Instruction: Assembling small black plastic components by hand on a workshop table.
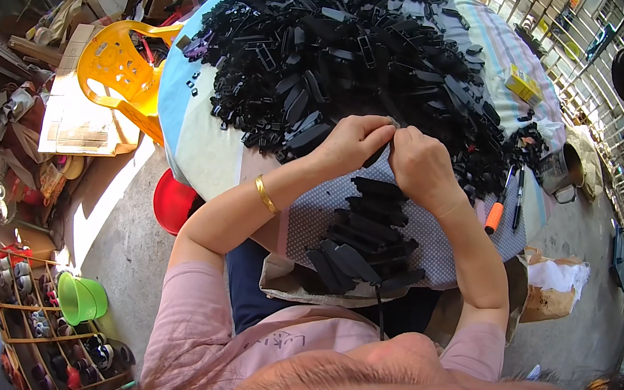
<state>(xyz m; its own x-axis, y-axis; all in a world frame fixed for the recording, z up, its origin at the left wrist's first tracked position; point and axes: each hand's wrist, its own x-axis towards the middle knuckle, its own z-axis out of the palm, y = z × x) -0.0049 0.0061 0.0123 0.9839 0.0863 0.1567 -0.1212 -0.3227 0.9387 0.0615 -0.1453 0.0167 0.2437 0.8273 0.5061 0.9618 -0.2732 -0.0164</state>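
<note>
Both hands meet at the worktop's (200, 139) near edge: left hand (351, 145) and right hand (420, 166) pinch one small black plastic piece (376, 156) between them, beside the big black heap (348, 48), above a stacked row of black plastic pieces (370, 235).

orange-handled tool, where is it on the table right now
In the head view the orange-handled tool lies on the table's right edge, just right of the right hand, below the metal cup.
</note>
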